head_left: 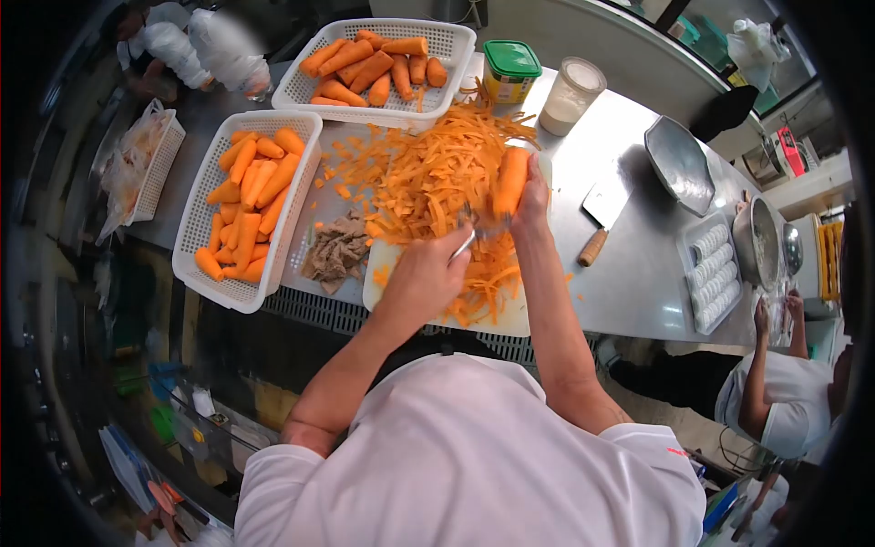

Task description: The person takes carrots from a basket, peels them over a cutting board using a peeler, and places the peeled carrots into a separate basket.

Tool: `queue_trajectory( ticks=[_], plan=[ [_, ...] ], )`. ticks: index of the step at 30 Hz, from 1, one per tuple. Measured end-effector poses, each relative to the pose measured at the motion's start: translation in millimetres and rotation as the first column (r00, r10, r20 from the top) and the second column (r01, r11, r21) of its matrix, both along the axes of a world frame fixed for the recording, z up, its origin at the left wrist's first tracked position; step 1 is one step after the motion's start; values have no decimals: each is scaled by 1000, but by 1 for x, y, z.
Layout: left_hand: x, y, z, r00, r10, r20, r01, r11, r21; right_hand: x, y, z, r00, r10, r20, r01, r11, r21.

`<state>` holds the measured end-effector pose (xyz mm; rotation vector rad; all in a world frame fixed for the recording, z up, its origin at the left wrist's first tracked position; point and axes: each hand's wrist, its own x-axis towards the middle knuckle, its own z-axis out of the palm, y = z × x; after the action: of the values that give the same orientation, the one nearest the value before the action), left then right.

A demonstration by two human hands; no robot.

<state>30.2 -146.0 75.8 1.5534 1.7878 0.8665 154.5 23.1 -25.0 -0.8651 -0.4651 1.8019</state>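
Observation:
My right hand [534, 202] is wrapped round a thick carrot [512, 175], held tilted above a white cutting board [381, 278]. In my left hand [421, 281] is a peeler [465, 239], its metal head blurred by motion close to the carrot's lower end. A large heap of orange carrot peelings [428, 169] covers much of the board and spreads onto the steel table beyond. More peelings lie beneath both hands. Left of the board is a crumpled brown cloth [336, 250].
White baskets of carrots, a near one [189, 239] and a far one [463, 44], stand to the left. A cleaver [602, 214], green-lidded tub [510, 59], jar [572, 96], metal tray [679, 164] and tray of white rolls [709, 273] are around. Another person [775, 392] works at right.

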Motion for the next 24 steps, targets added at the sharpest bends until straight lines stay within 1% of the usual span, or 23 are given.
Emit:
queue_trajectory(
  ticks=[2,3,5,6,8,9,11,12,14,15,16,17,18,19,20,21,23,24],
  plan=[
    [-7,-4,-4,998,-46,38,41,991,124,1,1,-13,1000,6,-12,-6,1000,3],
    [-9,8,-4,999,-34,40,29,992,124,-4,2,-15,999,22,-33,-22,1000,21],
    [-13,46,3,995,87,41,-94,975,204,-14,-4,-3,998,39,-43,-39,999,-2],
    [-10,49,-1,994,98,40,-104,973,207,-18,-6,-1,997,48,-63,-50,999,-21],
    [-2,55,-14,997,65,-42,-52,963,263,-19,-6,0,995,52,-82,-55,998,-42],
    [1,44,-8,997,57,-46,-43,963,267,-16,-2,0,996,42,-76,-46,998,-49],
    [6,3,3,999,-12,-32,14,998,60,-5,6,-11,998,18,-68,-22,998,-59],
    [-1,1,1,999,-22,-32,23,998,61,-1,15,-27,996,1,-88,-5,999,-50],
    [-10,-8,-10,994,-112,-11,113,987,114,3,10,-32,995,-19,-100,13,998,-60],
    [-9,0,-8,994,-108,-6,108,988,109,-1,5,-17,995,-45,-93,40,997,-62],
    [-10,23,0,999,-33,33,25,979,200,-8,4,-6,993,-66,-93,61,997,-54],
    [-10,41,5,996,38,77,-58,956,289,-11,6,-6,994,-57,-95,52,997,-48],
    [-7,51,2,996,46,76,-67,954,292,-11,6,-9,992,41,-119,-42,999,-12],
    [-3,60,-3,998,58,8,-58,968,246,-14,2,0,981,135,-138,-133,991,24],
    [-2,65,-9,996,61,-62,-47,979,198,-16,-1,8,988,89,-130,-93,995,-31],
    [1,53,-6,996,57,-65,-43,979,199,-14,-1,8,987,85,-133,-89,996,-30],
    [9,12,0,999,-2,-35,7,992,128,-4,2,6,999,14,-30,-16,998,-54],
    [4,3,-4,999,-12,-35,17,992,127,1,7,0,1000,4,-29,-6,998,-55]
  ],
)
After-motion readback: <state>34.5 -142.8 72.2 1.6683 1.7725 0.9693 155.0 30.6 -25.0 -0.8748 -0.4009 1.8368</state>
